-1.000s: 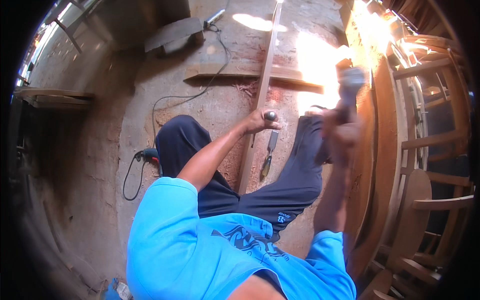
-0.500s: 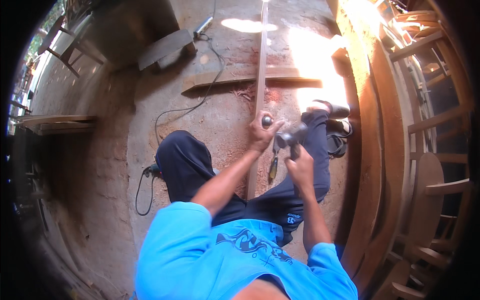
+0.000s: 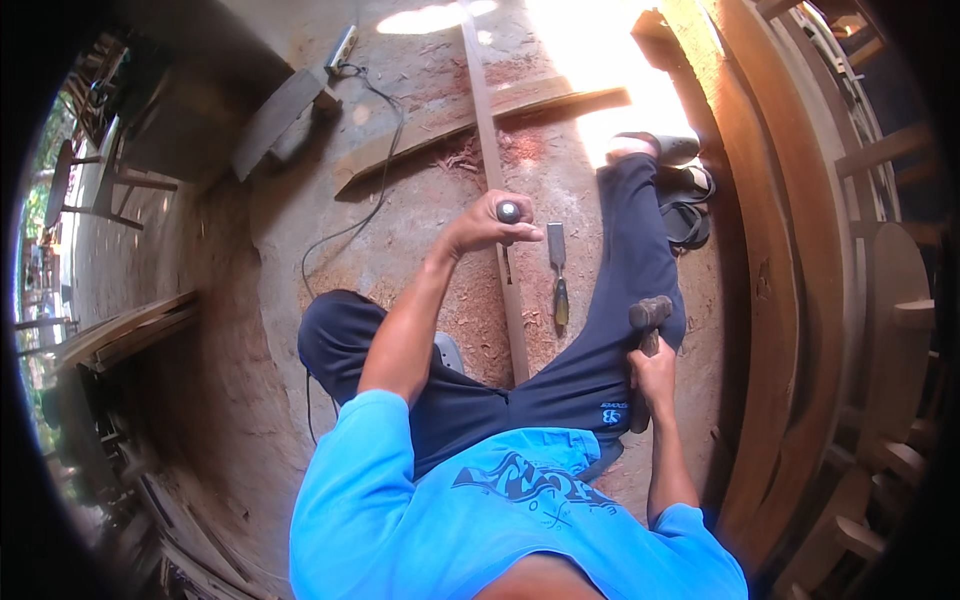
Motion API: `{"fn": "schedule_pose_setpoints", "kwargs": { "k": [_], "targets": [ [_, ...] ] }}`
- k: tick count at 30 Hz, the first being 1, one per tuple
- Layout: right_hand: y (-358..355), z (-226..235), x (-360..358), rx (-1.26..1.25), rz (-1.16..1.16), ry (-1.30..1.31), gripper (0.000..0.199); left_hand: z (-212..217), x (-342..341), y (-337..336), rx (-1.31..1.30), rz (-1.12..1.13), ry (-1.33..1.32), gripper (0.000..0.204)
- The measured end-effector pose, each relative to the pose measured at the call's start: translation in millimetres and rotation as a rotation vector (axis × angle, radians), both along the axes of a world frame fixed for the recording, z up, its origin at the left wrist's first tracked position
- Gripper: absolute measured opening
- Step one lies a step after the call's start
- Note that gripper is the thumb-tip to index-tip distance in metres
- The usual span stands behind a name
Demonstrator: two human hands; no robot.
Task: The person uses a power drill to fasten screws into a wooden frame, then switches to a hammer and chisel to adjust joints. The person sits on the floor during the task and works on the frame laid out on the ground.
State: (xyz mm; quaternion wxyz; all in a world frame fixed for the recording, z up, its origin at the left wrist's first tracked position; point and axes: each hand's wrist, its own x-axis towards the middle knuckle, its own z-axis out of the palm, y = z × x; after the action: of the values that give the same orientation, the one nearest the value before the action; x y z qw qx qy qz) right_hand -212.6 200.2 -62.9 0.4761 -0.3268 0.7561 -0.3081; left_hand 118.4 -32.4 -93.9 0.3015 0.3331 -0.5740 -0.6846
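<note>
We're seated on the dirt floor [image 3: 400, 230], legs apart, with a long narrow wooden strip [image 3: 497, 190] running between them, away from us toward the far edge of the floor.

Left hand [image 3: 490, 225]: fist wrapped tight around a chisel handle [image 3: 509, 212], the round metal-capped butt end facing up. Chisel stands upright on the strip; we can't see the blade, the hand hides it.

Right hand [image 3: 652, 375]: fingers pressed together around the handle of a hammer [image 3: 648, 318], held low beside our right thigh. Hammer head points up and sits well apart from the chisel butt, no contact.

A second chisel [image 3: 558, 270] lies flat on the floor just beside the strip, on its right, between strip and right leg, blade end pointing away from us. Neither hand touches it.

Rest of the scene:
- wood shavings scattered around the strip
- wide plank [image 3: 470, 125] lying crosswise under the strip further out
- black cable [image 3: 370, 215] snaking over the floor on our left to a power tool [image 3: 342, 48] near the far edge
- a black sandal [image 3: 688, 210] by our right foot
- curved wooden frames [image 3: 775, 250] stacked along the right edge of the floor
- bright sun patch at the far edge, detail washed out there
</note>
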Motion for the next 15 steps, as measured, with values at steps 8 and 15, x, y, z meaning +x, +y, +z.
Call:
{"fn": "schedule_pose_setpoints", "kwargs": {
  "k": [8,15],
  "targets": [
    [-6,1,9,0.011,0.017,-0.033,0.013,22,-19,40,-0.125,0.406,-0.098,0.025],
    [-7,3,5,0.013,-0.018,-0.064,0.011,101,17,32,-0.192,0.747,0.529,0.026]
  ]
}}
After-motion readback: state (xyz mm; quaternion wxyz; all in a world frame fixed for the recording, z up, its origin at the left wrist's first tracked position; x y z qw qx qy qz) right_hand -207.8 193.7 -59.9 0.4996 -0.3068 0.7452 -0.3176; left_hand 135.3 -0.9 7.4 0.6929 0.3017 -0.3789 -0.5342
